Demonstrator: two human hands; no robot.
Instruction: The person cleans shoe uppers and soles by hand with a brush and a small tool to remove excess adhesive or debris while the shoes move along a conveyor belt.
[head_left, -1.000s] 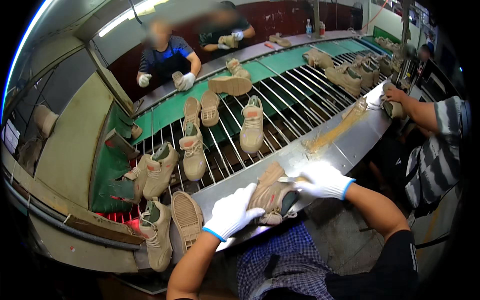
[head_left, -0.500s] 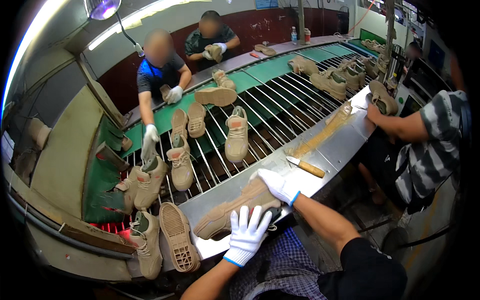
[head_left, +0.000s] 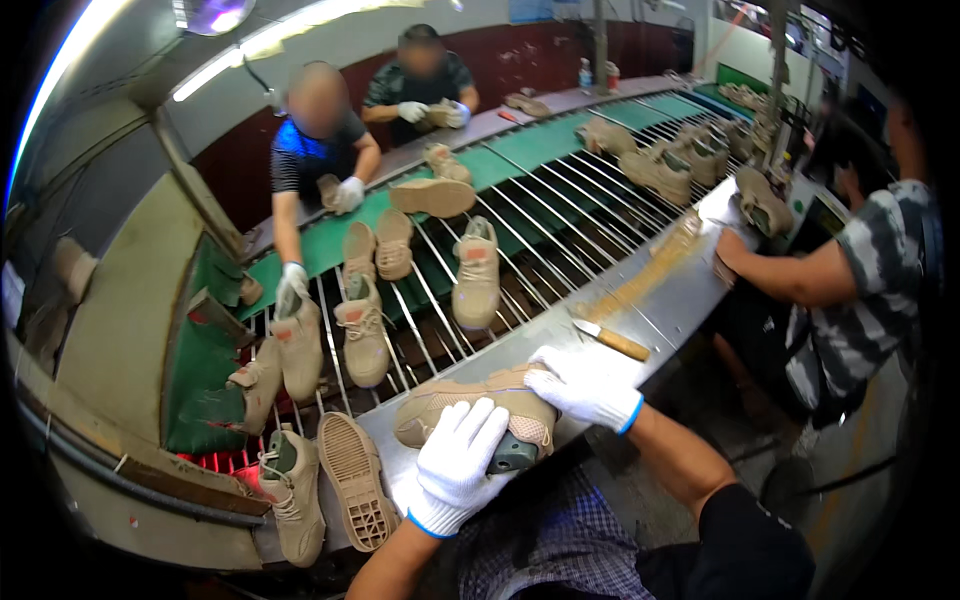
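Observation:
A tan shoe lies on its side at the near edge of the metal ledge, its green lining opening toward me. My left hand, in a white knit glove with blue cuff, is closed over the shoe's upper, its fingers together. My right hand, gloved alike, holds the heel end and sole edge; some of its fingers are hidden. Beyond my right hand lies a knife with a wooden handle. Left of the held shoe, a sole piece leans beside an upright laced shoe.
Several tan shoes stand on the conveyor of metal rods. Across it, one co-worker's gloved hand grips a shoe; another co-worker handles a shoe farther back. A person in a striped shirt works at right. Brown tape covers part of the ledge.
The held shoe has rolled, so its upper and lining show more. My left hand has shifted left onto the upper, my right slightly right. The co-worker's hand across has taken hold of a shoe.

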